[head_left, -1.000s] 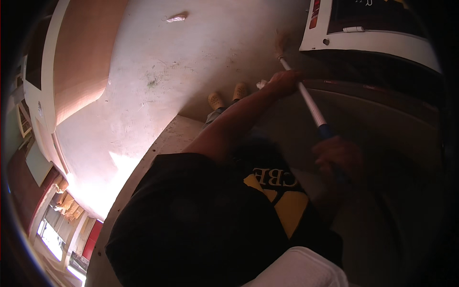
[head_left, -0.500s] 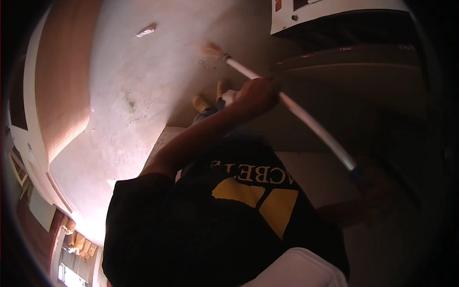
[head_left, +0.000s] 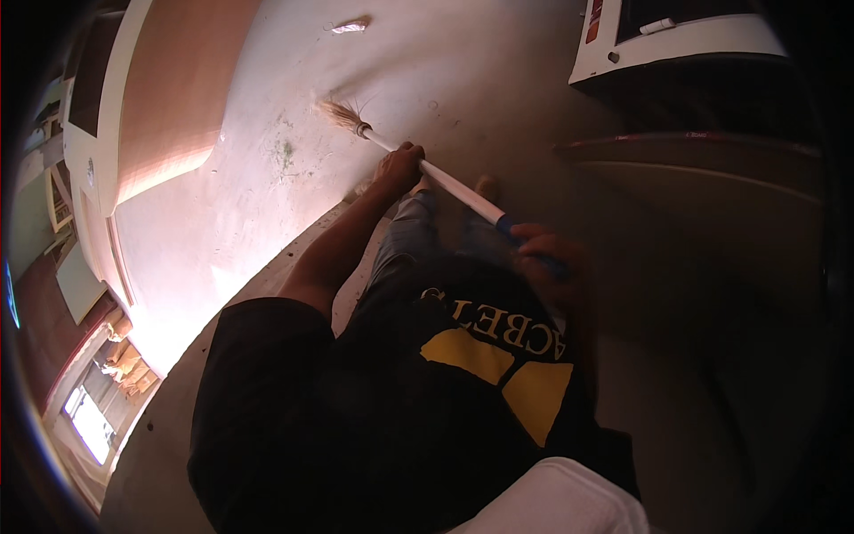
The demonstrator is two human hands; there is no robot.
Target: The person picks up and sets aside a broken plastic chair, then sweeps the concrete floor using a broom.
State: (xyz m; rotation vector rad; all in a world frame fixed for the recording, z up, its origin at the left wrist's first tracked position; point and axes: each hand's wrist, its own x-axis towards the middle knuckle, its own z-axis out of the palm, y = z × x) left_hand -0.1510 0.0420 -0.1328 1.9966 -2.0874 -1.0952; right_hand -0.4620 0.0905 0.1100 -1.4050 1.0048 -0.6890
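Observation:
I hold a broom (head_left: 454, 189) with a white handle and a blue grip across my front. My left hand (head_left: 398, 167) is closed around the white handle low down, close to the straw bristles (head_left: 341, 115). My right hand (head_left: 544, 253) is closed on the blue upper end, near my chest. The bristles rest on the pale concrete floor (head_left: 267, 205), ahead and left of my feet. My black shirt with a yellow print fills the lower middle of the view.
A white appliance (head_left: 676, 40) stands at the upper right above a dark step or ledge (head_left: 694, 151). A white scrap (head_left: 349, 27) lies on the floor at the top. A wall and window frames curve along the left edge.
The broom has swung left and down: the bristles now sit on the floor further left, and both hands have shifted lower with the handle.

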